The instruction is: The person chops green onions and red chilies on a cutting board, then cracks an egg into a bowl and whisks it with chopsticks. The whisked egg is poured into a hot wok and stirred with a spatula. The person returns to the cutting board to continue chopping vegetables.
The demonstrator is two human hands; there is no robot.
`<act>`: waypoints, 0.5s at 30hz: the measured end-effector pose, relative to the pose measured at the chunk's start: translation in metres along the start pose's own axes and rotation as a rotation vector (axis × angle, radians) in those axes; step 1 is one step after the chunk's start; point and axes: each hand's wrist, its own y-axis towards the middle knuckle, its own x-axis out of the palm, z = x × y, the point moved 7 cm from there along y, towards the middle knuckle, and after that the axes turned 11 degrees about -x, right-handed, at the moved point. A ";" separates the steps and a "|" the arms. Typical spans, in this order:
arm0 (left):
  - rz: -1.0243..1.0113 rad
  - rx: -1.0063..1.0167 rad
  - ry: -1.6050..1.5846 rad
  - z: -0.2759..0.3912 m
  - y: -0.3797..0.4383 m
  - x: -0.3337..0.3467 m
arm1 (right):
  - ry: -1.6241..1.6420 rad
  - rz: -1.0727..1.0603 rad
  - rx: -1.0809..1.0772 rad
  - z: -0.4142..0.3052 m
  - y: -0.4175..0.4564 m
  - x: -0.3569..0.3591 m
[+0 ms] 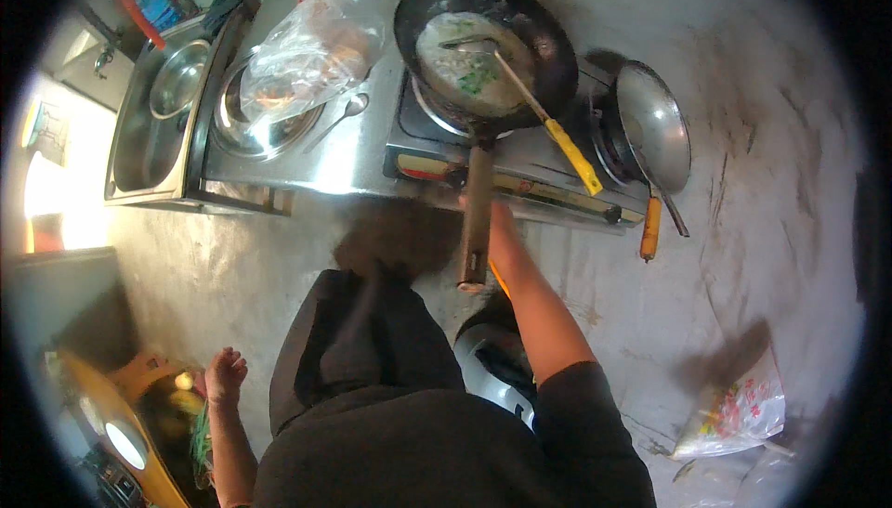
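Observation:
A black wok [557, 76] sits on the left burner of a two-burner gas stove [432, 149]. Pale, cloudy soup [446, 69] with chopped greens fills its bottom. A ladle [570, 156] with a yellow handle rests in the wok, its shaft leaning over the rim. My right hand [495, 215] reaches to the stove's front panel near a control knob, behind the wok's long handle [477, 215]. That handle hides most of its fingers. Down at my side, apart from the counter, my left hand [226, 372] is loosely curled with nothing visible in it.
Left of the stove are a clear plastic bag [313, 48], a steel basin [261, 142] and a spoon [355, 105]. Beyond is a steel sink [146, 160]. A second pan [655, 125] with an orange-handled utensil [649, 229] stands right. A printed bag [742, 403] lies lower right.

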 end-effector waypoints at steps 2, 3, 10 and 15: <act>-0.025 0.081 0.152 0.009 -0.005 -0.008 | 0.036 -0.043 0.122 0.019 0.019 0.019; 0.072 0.165 0.282 0.015 -0.010 -0.018 | -0.084 -0.059 0.143 0.024 0.029 0.023; 0.183 -0.019 -0.152 -0.025 -0.030 -0.092 | -0.624 -0.142 -0.119 0.035 0.060 0.044; 0.249 -0.075 -0.110 -0.051 -0.037 -0.112 | -0.765 -0.167 -0.150 0.026 0.065 0.048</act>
